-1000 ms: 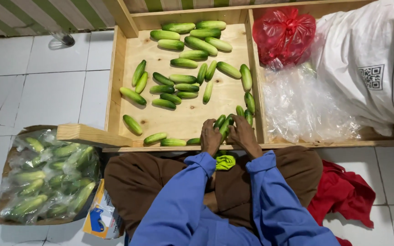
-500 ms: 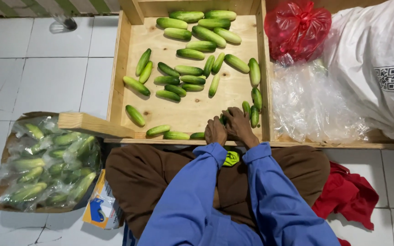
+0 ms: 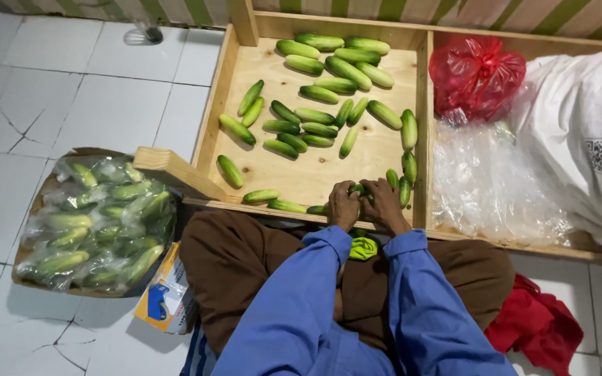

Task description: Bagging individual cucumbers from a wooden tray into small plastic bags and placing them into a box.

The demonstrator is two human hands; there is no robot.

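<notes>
a small green cucumber (image 3: pixel 358 189) is clasped between the left hand (image 3: pixel 343 205) and right hand (image 3: pixel 383 204), both closed on it at the near rim of the wooden tray (image 3: pixel 212 122); it is judged firm, light, smooth-skinned, best gripped mid-body.

Both hands (image 3: pixel 364 203) shifted closer together over cucumber (image 3: pixel 357 189); cam drifted.

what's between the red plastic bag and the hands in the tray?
In the head view, the wooden divider, with cucumbers lined along its left side, lies between the red plastic bag and both hands.
</notes>
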